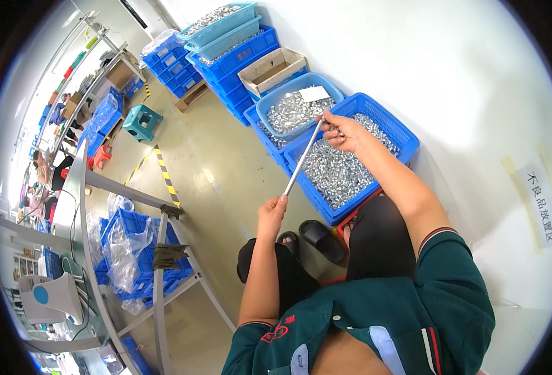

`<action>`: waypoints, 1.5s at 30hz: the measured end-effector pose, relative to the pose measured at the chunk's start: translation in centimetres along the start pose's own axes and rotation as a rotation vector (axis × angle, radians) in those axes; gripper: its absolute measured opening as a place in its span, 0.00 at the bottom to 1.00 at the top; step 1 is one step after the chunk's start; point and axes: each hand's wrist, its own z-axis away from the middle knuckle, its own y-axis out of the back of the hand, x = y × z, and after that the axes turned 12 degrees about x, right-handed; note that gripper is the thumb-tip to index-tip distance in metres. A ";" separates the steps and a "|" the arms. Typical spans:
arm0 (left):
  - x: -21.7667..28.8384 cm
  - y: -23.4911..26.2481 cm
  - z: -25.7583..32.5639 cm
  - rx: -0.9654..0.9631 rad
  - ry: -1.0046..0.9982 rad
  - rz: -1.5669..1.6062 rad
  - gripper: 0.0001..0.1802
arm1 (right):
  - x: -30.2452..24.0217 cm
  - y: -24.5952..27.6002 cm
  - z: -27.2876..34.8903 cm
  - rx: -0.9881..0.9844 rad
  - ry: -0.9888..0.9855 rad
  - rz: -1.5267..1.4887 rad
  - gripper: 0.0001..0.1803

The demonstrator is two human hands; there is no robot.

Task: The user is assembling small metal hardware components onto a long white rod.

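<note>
While the left hand is closed round the near end of a thin metal rod, the right hand pinches its far end toward 1 o'clock, remaining fingers curled over what look like small metal parts. Step in hand, judged: working a part at the rod's tip; fit unconfirmed. Next move calls for a steady left grip and careful alignment. From the left hand: blue basket of silver pieces at 2 o'clock; light-blue basin near 12; green stool, 10.
</note>
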 end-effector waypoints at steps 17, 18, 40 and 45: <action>1.5 0.2 0.5 -0.074 0.183 0.113 0.18 | 1.5 -3.7 1.8 -0.150 0.122 0.546 0.12; 1.5 0.2 0.5 -0.064 0.197 0.130 0.18 | 1.9 -4.0 2.0 -0.113 0.086 0.697 0.14; 1.2 0.5 0.3 -0.024 0.163 0.089 0.18 | 0.8 -0.6 -0.1 0.109 0.015 0.139 0.14; 0.5 0.4 0.2 -0.035 0.090 0.044 0.19 | 0.5 -0.4 -0.2 0.178 0.030 0.075 0.17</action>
